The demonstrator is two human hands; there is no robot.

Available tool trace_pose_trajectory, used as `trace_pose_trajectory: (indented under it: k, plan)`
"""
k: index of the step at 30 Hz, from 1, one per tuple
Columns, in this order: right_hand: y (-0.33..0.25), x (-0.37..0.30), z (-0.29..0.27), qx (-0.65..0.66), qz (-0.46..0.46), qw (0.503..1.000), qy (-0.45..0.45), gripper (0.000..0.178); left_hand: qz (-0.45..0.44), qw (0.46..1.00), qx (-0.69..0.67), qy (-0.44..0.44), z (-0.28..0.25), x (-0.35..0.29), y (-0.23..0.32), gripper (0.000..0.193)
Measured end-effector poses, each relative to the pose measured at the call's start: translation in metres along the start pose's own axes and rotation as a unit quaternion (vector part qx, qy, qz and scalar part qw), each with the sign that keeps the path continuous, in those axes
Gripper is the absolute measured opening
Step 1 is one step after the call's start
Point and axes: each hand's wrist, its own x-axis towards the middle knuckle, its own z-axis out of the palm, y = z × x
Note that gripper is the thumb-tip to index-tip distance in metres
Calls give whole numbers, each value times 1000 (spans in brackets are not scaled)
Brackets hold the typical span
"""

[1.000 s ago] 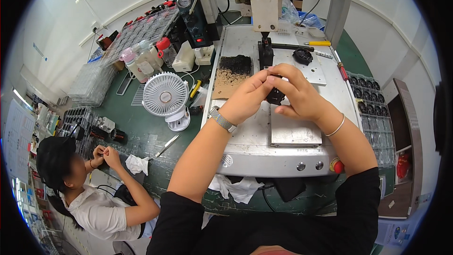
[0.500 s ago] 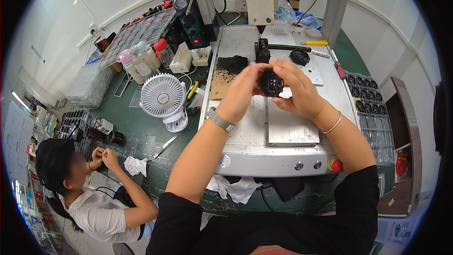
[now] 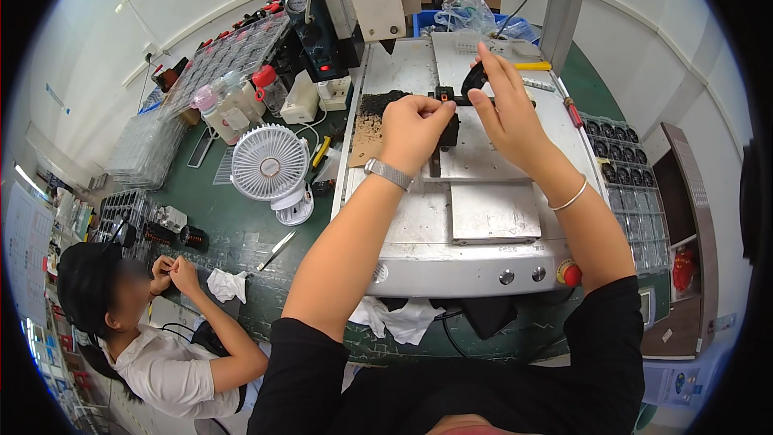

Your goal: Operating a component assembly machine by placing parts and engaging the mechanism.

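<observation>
My left hand [image 3: 415,130] is closed, its thumb and fingertips pinched at a black part with an orange mark [image 3: 444,95]. That part sits at an upright black fixture [image 3: 448,132] on the machine's metal bed. To its right, my right hand [image 3: 517,119] reaches up with long, straightened fingers. A round black part [image 3: 475,79] stands tilted between its thumb and fingers, partly covered by them. A dark bar [image 3: 463,100] runs between the two hands. My fingers hide how the parts meet the fixture.
A pointed press head [image 3: 377,8] hangs above the bed. Black crumbs [image 3: 377,106] lie on brown board at left, near a white fan [image 3: 270,163]. Trays of round parts [image 3: 616,149] and a red stop button [image 3: 570,275] are at right. A co-worker [image 3: 161,338] sits at left.
My hands have moved apart and forward. The black part they held together is now at the fixture, under my left fingers. My right hand has risen beside a tilted round part. The view has shifted slightly.
</observation>
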Motion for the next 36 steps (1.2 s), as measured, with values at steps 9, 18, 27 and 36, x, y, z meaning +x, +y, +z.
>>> trace_pose_trajectory:
  k: [9,18,27,36]
  plan:
    - [-8,3,12,38,17,997,-63,44,197,969,-91,122,-9,-20,36,15]
    - [-5,3,14,41,90,985,-139,37,236,956,-103,142,-13,-28,36,16]
    - [-10,0,15,-116,-31,987,-109,32,188,961,-116,168,-17,-27,18,14]
    - [-27,-21,10,-160,-5,972,-172,66,-128,864,-484,47,-21,-23,8,16]
